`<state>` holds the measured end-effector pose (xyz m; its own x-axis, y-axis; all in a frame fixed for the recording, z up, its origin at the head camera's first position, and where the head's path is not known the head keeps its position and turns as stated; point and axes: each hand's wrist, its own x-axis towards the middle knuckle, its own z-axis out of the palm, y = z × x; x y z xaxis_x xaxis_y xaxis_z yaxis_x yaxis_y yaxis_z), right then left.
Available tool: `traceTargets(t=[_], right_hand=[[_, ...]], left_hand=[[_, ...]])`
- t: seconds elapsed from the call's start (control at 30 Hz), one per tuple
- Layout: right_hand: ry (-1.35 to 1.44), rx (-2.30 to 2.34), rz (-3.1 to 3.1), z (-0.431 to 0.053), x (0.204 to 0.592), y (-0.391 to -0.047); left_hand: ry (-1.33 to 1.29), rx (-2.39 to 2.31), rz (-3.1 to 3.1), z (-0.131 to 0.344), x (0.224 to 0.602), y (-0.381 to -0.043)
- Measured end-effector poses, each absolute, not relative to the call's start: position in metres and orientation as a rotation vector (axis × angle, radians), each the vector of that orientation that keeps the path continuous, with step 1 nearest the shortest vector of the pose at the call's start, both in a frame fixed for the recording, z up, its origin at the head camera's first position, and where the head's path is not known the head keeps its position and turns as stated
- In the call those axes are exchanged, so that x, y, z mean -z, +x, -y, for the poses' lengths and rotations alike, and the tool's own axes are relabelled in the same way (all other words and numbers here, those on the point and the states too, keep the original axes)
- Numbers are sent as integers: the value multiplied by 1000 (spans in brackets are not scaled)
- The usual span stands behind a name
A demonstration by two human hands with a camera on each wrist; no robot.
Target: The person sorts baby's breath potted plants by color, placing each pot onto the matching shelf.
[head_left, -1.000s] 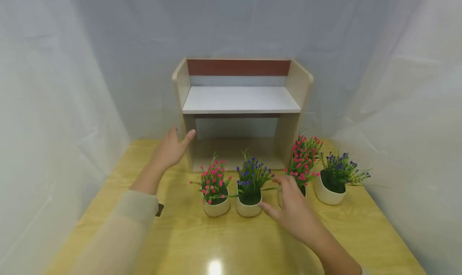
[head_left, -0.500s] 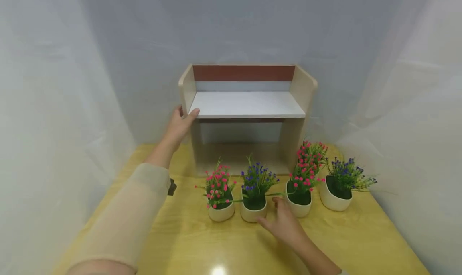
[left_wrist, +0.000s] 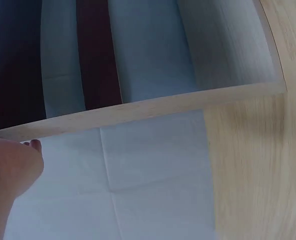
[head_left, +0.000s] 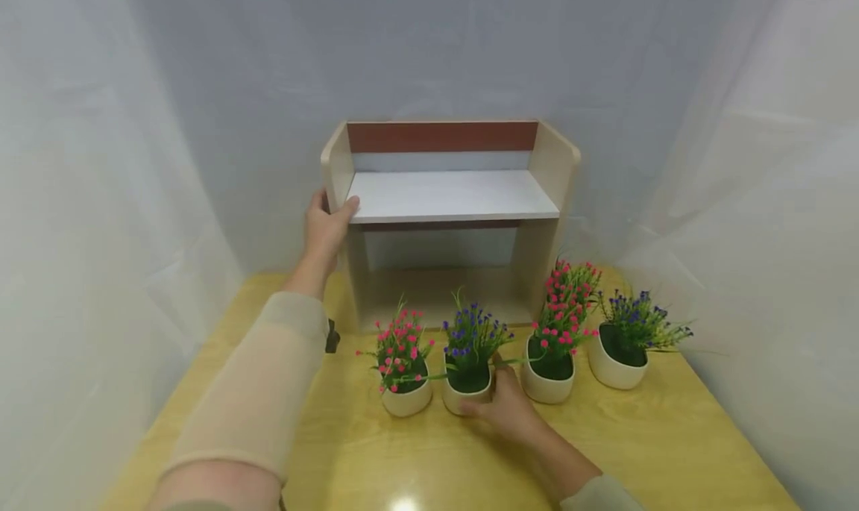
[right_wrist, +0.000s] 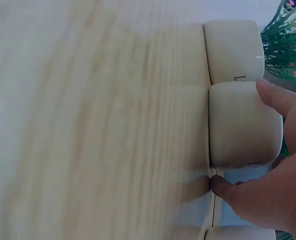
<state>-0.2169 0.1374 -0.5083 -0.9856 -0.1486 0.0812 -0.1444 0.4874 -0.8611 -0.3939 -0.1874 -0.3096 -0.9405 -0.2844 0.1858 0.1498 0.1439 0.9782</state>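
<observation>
My left hand [head_left: 325, 231] grips the left side panel of a two-tier desk shelf [head_left: 456, 196], thumb in front and fingers behind it. In the left wrist view, that hand [left_wrist: 13, 167] is at the panel's edge [left_wrist: 158, 106]. My right hand [head_left: 510, 405] holds the white pot of a blue-purple flower plant [head_left: 467, 397] from its front right, thumb across the front. The right wrist view shows the pot [right_wrist: 244, 125] standing on the table between thumb and fingers. Left of it stands a pink-flowered potted plant [head_left: 407, 400].
To the right are another pink-flowered pot [head_left: 549, 388] and a blue-flowered pot [head_left: 617, 369], with more pink blooms [head_left: 570, 280] behind. A small dark object [head_left: 332, 337] shows beside my left sleeve. Pale sheeting [head_left: 134, 160] surrounds the wooden table [head_left: 376, 459].
My left hand has moved up from beside the shelf and taken hold of its side panel. My right hand has moved left and closed around the blue-flowered pot.
</observation>
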Motion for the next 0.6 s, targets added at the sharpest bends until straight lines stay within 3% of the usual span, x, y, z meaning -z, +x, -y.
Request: traceTargets(t=[0.6], right_hand=[[-276,1588,-2696,-132,502,-221]], left_hand=[[62,1899,2121,181,307,-399]])
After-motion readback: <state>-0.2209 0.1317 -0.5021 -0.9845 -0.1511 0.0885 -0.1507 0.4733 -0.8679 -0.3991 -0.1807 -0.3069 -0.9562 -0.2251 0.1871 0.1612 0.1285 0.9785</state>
